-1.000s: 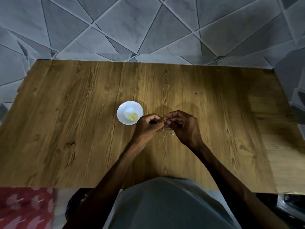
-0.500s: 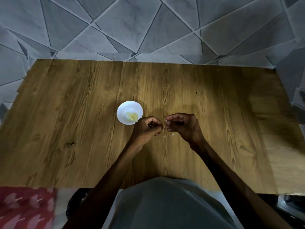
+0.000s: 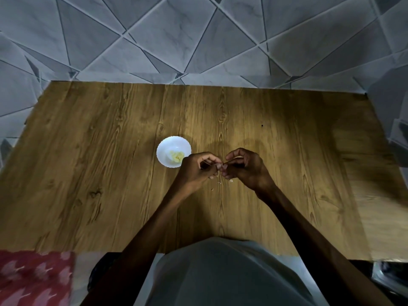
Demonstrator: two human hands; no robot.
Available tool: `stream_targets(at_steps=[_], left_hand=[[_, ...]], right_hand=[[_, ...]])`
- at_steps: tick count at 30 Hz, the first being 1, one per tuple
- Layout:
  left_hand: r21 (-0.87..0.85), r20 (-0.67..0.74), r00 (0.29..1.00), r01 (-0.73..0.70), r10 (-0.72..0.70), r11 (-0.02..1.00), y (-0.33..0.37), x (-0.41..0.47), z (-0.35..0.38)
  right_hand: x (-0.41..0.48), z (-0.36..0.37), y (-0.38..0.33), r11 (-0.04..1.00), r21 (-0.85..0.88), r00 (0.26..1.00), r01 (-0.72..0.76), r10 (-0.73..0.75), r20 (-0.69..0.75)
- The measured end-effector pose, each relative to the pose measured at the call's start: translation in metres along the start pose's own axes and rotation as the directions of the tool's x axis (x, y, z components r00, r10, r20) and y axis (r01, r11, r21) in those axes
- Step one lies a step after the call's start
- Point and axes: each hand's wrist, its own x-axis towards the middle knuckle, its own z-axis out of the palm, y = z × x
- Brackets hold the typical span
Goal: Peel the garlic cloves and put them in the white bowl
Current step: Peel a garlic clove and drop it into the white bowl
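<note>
– Table (image 3: 88,173) first: wood, with both grips low over its middle. And the white bowl (image 3: 164,149)?
– Just left of the left grip (image 3: 196,171), almost at its knuckles, with pale peeled cloves (image 3: 176,156) inside.
– The grips themselves?
– Left grip and right grip (image 3: 245,167) are curled narrow, fingertips meeting, pinching one garlic clove (image 3: 221,165) between them. It is mostly hidden.
– How does it handle?
– Light, small and firm, I'd judge, and slick once bare. The papery skin tears; catch it at the tip with a nail.
– Skin flecks (image 3: 219,183)?
– Just nearside of both grips.
</note>
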Motion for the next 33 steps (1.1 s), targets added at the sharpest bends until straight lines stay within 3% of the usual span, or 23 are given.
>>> stream_targets(at_steps=[7,15,24,33], left_hand=[[0.168,-0.012,1.000,0.029,-0.028,0.985,-0.003,-0.002,0.009],[0.207,-0.078,0.997,0.043,-0.027,0.977,-0.011,-0.005,0.019],[0.290,-0.103,0.990,-0.059,0.092,0.955,-0.011,-0.003,0.016],[0.426,-0.078,0.989,-0.084,0.129,0.901,-0.017,-0.002,0.020]], right_hand=[[0.002,0.010,0.010,0.990,-0.136,0.993,0.047,-0.060,-0.099],[0.003,0.010,0.012,0.999,0.015,0.996,-0.030,0.031,-0.080],[0.006,0.006,0.010,0.993,0.115,0.999,-0.043,0.044,-0.014],[0.007,0.011,0.013,0.997,0.068,0.998,-0.024,0.027,-0.049]])
